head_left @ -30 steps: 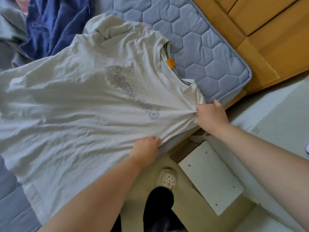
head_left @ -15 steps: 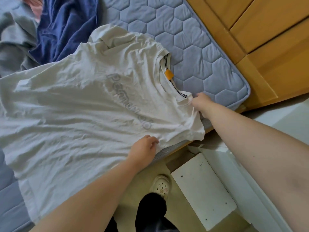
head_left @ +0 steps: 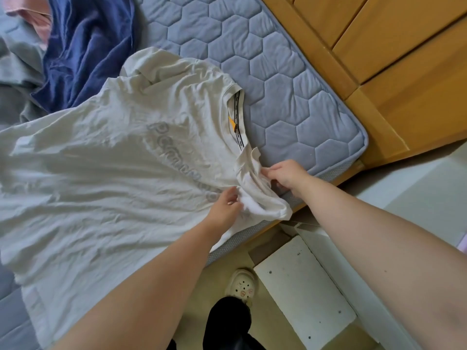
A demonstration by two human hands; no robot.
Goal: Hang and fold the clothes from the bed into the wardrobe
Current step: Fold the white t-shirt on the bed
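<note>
The white shirt lies spread out on the bed; the bed has a blue-grey top with six-sided stitching. The left hand and the right hand both pinch the bunched sleeve at the bed's edge, fingers curled on it; a blue cloth, a grey cloth and a pink cloth lie heaped behind the shirt; yellow wood stands beside the bed; down on the pale floor are a white board and a shoe.

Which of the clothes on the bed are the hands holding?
The wrinkled cream T-shirt with grey lettering; the left hand and right hand grip it beside the collar. The navy blue garment, grey garment and pink garment lie untouched.
</note>
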